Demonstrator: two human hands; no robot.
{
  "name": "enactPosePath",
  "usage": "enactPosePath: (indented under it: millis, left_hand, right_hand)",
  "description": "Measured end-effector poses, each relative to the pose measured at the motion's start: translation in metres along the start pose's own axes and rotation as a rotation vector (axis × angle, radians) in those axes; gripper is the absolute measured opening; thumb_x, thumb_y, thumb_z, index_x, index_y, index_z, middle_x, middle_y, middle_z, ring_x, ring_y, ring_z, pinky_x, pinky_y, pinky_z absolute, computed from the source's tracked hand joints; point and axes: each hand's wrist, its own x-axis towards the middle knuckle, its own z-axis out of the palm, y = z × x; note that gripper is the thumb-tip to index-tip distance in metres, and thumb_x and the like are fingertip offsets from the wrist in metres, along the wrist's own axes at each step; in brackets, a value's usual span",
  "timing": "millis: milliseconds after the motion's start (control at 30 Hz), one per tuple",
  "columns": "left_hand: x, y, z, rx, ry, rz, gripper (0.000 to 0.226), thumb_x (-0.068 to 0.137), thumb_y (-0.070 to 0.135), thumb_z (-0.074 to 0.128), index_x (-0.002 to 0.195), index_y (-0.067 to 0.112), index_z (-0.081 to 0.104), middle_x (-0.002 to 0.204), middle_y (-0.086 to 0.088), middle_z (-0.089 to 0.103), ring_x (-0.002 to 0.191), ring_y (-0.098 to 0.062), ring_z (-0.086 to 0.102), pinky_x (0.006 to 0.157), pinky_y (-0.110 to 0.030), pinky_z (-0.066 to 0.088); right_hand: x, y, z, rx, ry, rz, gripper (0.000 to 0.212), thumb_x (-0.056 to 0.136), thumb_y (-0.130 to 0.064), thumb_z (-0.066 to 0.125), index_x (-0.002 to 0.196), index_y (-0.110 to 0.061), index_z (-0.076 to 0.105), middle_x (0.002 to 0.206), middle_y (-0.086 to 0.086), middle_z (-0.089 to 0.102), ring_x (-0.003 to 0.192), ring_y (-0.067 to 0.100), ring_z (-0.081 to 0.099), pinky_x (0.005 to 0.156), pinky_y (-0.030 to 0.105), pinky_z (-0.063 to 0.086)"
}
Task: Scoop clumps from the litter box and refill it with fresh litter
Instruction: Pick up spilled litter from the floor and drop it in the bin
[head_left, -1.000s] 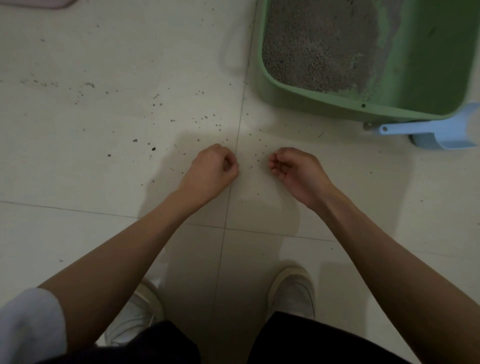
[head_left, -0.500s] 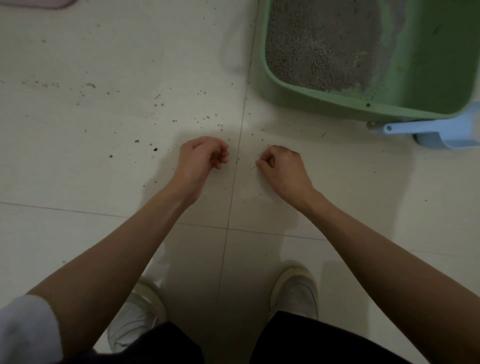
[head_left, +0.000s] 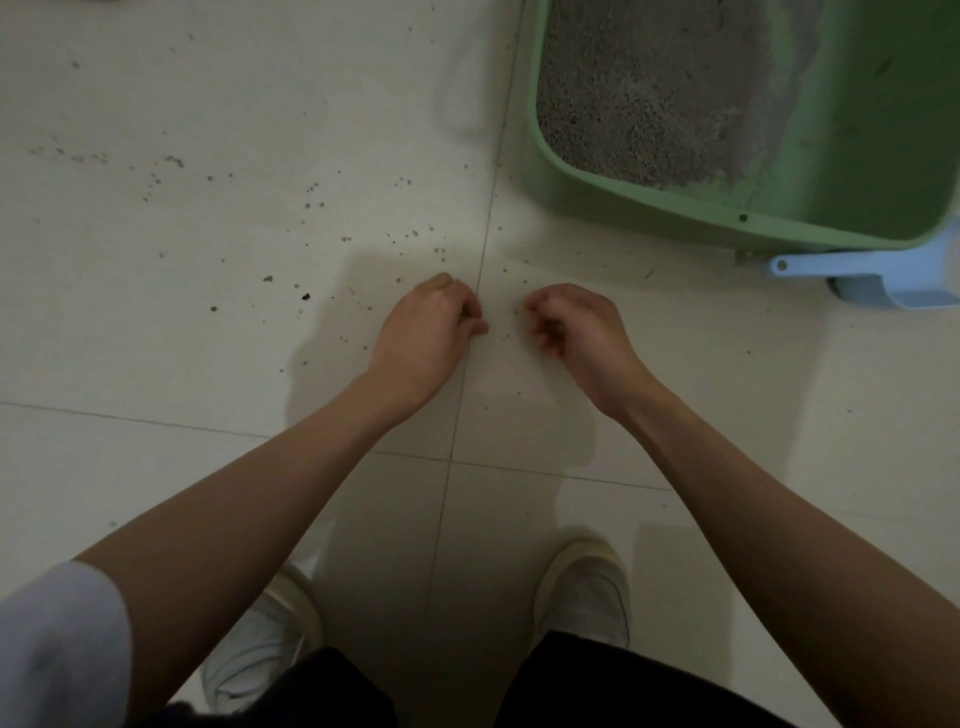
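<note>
The green litter box stands on the floor at the upper right, with grey litter heaped on its left side and bare green bottom on the right. A light blue scoop lies on the floor against the box's near right corner. My left hand and my right hand hover close together over the tiles, below and left of the box. Both have their fingers curled in, and I see nothing held in either.
Loose litter grains are scattered over the pale floor tiles left of the box and around my hands. My two white shoes stand at the bottom of the view.
Both hands shifted a little between frames, first drawing to the left, then spreading slightly apart. The view itself moved slightly. The box and scoop stayed put.
</note>
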Motion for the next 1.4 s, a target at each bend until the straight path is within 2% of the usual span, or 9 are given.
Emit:
enactPosePath:
  millis: [133, 367, 433, 567, 667, 833, 1033, 1200, 1400]
  left_hand:
    - [0.001, 0.001, 0.001, 0.084, -0.017, 0.036, 0.019, 0.089, 0.023, 0.058, 0.095, 0.006, 0.065, 0.099, -0.010, 0.059, 0.096, -0.026, 0.054, 0.079, -0.032, 0.039]
    - [-0.002, -0.011, -0.009, -0.108, 0.052, -0.042, 0.013, 0.086, 0.018, 0.062, 0.086, 0.005, 0.065, 0.087, -0.007, 0.057, 0.081, -0.018, 0.052, 0.073, -0.020, 0.035]
    - [-0.002, -0.010, -0.019, -0.419, 0.092, -0.191, 0.010, 0.087, 0.016, 0.062, 0.079, 0.011, 0.063, 0.078, 0.000, 0.057, 0.070, -0.009, 0.049, 0.067, -0.016, 0.036]
    - [0.002, -0.022, -0.045, -1.174, -0.089, -0.421, 0.029, 0.093, 0.006, 0.049, 0.069, 0.013, 0.064, 0.066, 0.001, 0.063, 0.060, -0.003, 0.058, 0.061, -0.015, 0.048]
    - [0.001, -0.031, -0.052, -1.416, -0.208, -0.487, 0.028, 0.089, 0.000, 0.048, 0.070, 0.010, 0.067, 0.069, -0.001, 0.069, 0.065, -0.008, 0.064, 0.065, -0.015, 0.053]
    - [0.005, -0.032, -0.050, -1.138, -0.098, -0.468, 0.019, 0.086, -0.004, 0.049, 0.079, 0.006, 0.063, 0.066, -0.003, 0.062, 0.059, -0.007, 0.058, 0.060, -0.017, 0.048]
    - [0.009, -0.017, -0.025, -0.183, 0.151, -0.090, 0.011, 0.083, 0.017, 0.065, 0.089, 0.007, 0.067, 0.082, -0.003, 0.062, 0.067, -0.003, 0.048, 0.070, -0.014, 0.036]
    - [0.018, -0.013, -0.010, -0.056, 0.141, -0.034, 0.021, 0.082, 0.022, 0.066, 0.095, 0.005, 0.064, 0.096, -0.010, 0.060, 0.090, -0.023, 0.055, 0.080, -0.025, 0.037]
    - [0.022, -0.011, -0.009, 0.017, 0.100, -0.014, 0.019, 0.088, 0.022, 0.059, 0.090, 0.005, 0.066, 0.091, -0.012, 0.058, 0.087, -0.026, 0.055, 0.075, -0.027, 0.036]
  right_hand:
    - [0.010, 0.003, 0.008, -0.774, 0.085, -0.276, 0.010, 0.087, -0.018, 0.060, 0.094, -0.012, 0.063, 0.079, -0.008, 0.056, 0.072, 0.008, 0.050, 0.067, 0.013, 0.037]
    - [0.010, 0.008, 0.011, -0.939, 0.075, -0.368, 0.015, 0.091, -0.018, 0.055, 0.092, -0.005, 0.063, 0.091, 0.007, 0.061, 0.082, 0.018, 0.053, 0.072, 0.023, 0.037]
    - [0.008, 0.004, 0.008, -0.694, 0.114, -0.292, 0.009, 0.089, -0.014, 0.057, 0.085, -0.008, 0.063, 0.079, 0.002, 0.058, 0.072, 0.012, 0.050, 0.067, 0.019, 0.036]
    - [0.002, -0.008, -0.004, 0.437, 0.000, 0.054, 0.025, 0.088, 0.005, 0.043, 0.068, -0.005, 0.054, 0.061, 0.005, 0.054, 0.055, 0.013, 0.048, 0.051, 0.020, 0.038]
    - [0.004, -0.009, -0.007, 0.515, -0.015, 0.122, 0.028, 0.086, 0.006, 0.034, 0.068, -0.004, 0.054, 0.059, 0.005, 0.056, 0.056, 0.015, 0.048, 0.051, 0.021, 0.039]
    - [0.012, -0.006, 0.000, -0.663, 0.156, -0.202, 0.014, 0.088, -0.012, 0.055, 0.096, -0.007, 0.064, 0.075, -0.004, 0.054, 0.074, 0.012, 0.049, 0.062, 0.015, 0.032]
    - [0.018, -0.001, 0.002, -0.825, 0.183, -0.261, 0.021, 0.091, -0.021, 0.056, 0.104, -0.006, 0.062, 0.087, 0.002, 0.056, 0.080, 0.012, 0.048, 0.065, 0.014, 0.029]
    - [0.021, -0.004, 0.006, -0.883, 0.180, -0.278, 0.019, 0.091, -0.019, 0.055, 0.099, -0.006, 0.064, 0.099, 0.010, 0.065, 0.093, 0.023, 0.058, 0.078, 0.027, 0.040]
    - [0.025, -0.009, 0.005, -0.946, 0.127, -0.259, 0.020, 0.092, -0.020, 0.052, 0.097, -0.005, 0.065, 0.098, 0.009, 0.066, 0.091, 0.022, 0.057, 0.077, 0.028, 0.042]
